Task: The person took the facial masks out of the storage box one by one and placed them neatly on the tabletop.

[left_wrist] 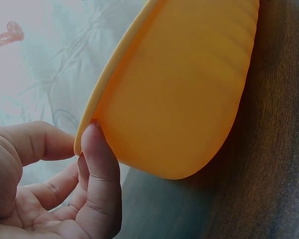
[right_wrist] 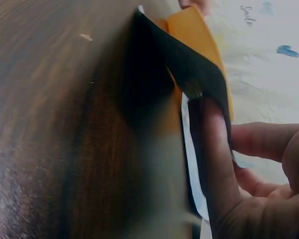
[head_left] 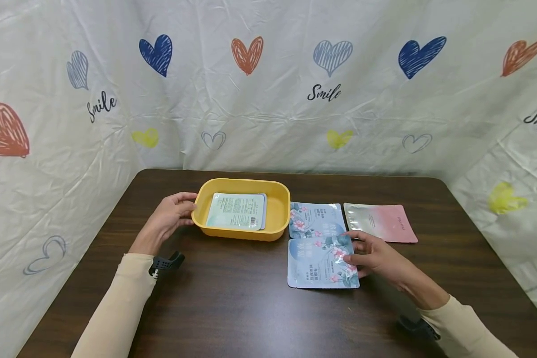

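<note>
At the left end of a yellow plastic basket [head_left: 241, 232], my left hand [head_left: 172, 216] pinches the rim between thumb and fingers, as the left wrist view shows closely. Inside the basket lies a pale green face mask packet [head_left: 235, 211], with a bluish edge showing under it. My right hand [head_left: 382, 258] grips the right edge of a light blue flowered face mask packet [head_left: 317, 263]. In the right wrist view this packet [right_wrist: 194, 64] is seen edge-on, its underside dark and tilted up from the table. A second blue flowered packet [head_left: 315, 216] lies just behind it.
A pink and silver packet [head_left: 385, 223] lies at the right, beyond my right hand. All stand on a dark brown wooden table [head_left: 232, 298]. Behind it hangs a white cloth [head_left: 268, 99] printed with hearts and "Smile". Each wrist wears a black strap [head_left: 165, 263].
</note>
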A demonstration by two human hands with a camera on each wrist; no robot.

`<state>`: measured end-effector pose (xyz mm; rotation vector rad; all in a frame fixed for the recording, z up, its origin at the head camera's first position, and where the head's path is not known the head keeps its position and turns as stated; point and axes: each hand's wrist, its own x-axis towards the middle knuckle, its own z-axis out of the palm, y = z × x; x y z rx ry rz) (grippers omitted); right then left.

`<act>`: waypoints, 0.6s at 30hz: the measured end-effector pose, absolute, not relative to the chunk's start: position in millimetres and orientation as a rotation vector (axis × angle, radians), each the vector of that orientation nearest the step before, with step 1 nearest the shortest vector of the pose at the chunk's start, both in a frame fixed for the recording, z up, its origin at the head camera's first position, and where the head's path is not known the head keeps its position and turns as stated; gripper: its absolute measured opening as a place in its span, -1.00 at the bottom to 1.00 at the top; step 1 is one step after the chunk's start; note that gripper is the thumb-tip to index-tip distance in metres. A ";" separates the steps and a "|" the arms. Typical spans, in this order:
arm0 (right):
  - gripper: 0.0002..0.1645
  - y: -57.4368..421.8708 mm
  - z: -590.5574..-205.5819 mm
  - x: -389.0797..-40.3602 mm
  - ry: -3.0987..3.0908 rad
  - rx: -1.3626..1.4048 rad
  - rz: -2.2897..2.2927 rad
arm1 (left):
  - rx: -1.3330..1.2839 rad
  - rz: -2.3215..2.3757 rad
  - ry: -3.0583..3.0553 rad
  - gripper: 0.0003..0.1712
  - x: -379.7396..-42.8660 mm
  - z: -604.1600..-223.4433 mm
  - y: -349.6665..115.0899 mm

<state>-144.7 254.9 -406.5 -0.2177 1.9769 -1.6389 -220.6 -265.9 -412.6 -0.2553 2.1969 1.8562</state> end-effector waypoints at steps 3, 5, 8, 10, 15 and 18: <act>-0.20 253.5 -407.3 -144.2 2.084 -0.225 -1.568 | -0.252 1.856 2.197 -0.45 -220.6 -412.1 -265.6; -0.24 252.7 -405.9 -145.0 2.146 -0.218 -1.515 | -0.249 1.855 2.199 -0.45 -220.4 -411.9 -265.6; -0.29 251.9 -404.3 -146.7 2.197 -0.223 -1.463 | -0.245 1.856 2.199 -0.45 -220.3 -411.8 -265.7; -0.29 251.5 -403.1 -147.1 2.209 -0.208 -1.447 | -0.240 1.858 2.198 -0.45 -220.5 -412.1 -265.8; -0.35 253.3 -401.9 -146.7 2.272 -0.197 -1.401 | -0.233 1.854 2.205 -0.45 -220.9 -413.3 -266.0; -0.45 255.1 -397.0 -146.8 2.379 -0.235 -1.308 | -0.235 1.847 2.211 -0.45 -220.9 -413.8 -266.6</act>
